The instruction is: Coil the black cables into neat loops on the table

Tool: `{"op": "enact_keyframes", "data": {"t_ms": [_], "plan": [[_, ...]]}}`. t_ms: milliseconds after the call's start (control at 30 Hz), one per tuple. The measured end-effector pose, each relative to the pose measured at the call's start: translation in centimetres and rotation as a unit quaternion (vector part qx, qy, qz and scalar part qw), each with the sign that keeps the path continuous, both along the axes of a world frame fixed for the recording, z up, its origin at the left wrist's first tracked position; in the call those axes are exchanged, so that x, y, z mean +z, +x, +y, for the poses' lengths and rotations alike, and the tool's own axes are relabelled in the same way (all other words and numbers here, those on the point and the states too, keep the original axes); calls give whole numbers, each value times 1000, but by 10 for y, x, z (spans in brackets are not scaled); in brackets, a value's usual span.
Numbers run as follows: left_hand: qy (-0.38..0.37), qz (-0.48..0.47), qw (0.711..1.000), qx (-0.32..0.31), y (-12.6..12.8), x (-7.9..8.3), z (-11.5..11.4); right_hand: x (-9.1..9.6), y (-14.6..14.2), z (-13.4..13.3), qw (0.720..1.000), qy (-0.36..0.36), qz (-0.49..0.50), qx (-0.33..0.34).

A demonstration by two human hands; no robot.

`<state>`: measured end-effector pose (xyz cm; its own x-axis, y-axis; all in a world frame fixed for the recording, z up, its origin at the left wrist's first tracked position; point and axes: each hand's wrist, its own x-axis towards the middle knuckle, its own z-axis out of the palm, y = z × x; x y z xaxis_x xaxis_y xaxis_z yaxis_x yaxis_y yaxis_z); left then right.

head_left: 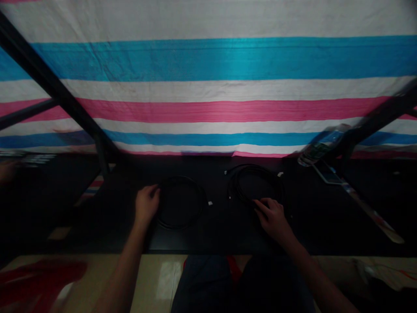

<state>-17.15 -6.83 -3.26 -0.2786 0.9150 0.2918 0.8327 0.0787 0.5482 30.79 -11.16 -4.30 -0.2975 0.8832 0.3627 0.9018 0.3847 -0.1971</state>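
Observation:
Two coiled black cables lie side by side on a black table. My left hand (146,203) is at the left edge of the left coiled cable (176,227), fingers closed around its loops. A pale connector (210,203) sticks out from that coil's right side. At the lower edge of the right coiled cable (239,191), my right hand (273,216) pinches the loops between thumb and fingers. This coil has pale connectors at its upper left (226,172) and upper right (280,174). The dim light partly hides both sets of fingertips.
A striped sheet (208,111) hangs behind the black table (211,241). Dark slanted metal bars (65,102) frame both sides. On the right lie a plastic bottle (321,148), a phone-like device (327,174) and a long thin strip (374,215). Another person's blurred hand (7,171) shows far left.

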Motion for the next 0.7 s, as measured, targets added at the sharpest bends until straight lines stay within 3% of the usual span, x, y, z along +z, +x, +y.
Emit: {"op": "enact_keyframes", "data": {"t_ms": [133, 567, 700], "plan": [[5, 43, 999, -11, 17, -1, 2, 0, 1, -2, 1000, -4, 8, 1], [17, 4, 1000, -23, 49, 9, 21, 24, -33, -3, 991, -106, 60, -60], [21, 22, 999, -9, 56, 15, 2, 33, -60, 13, 983, -143, 93, -70]]}}
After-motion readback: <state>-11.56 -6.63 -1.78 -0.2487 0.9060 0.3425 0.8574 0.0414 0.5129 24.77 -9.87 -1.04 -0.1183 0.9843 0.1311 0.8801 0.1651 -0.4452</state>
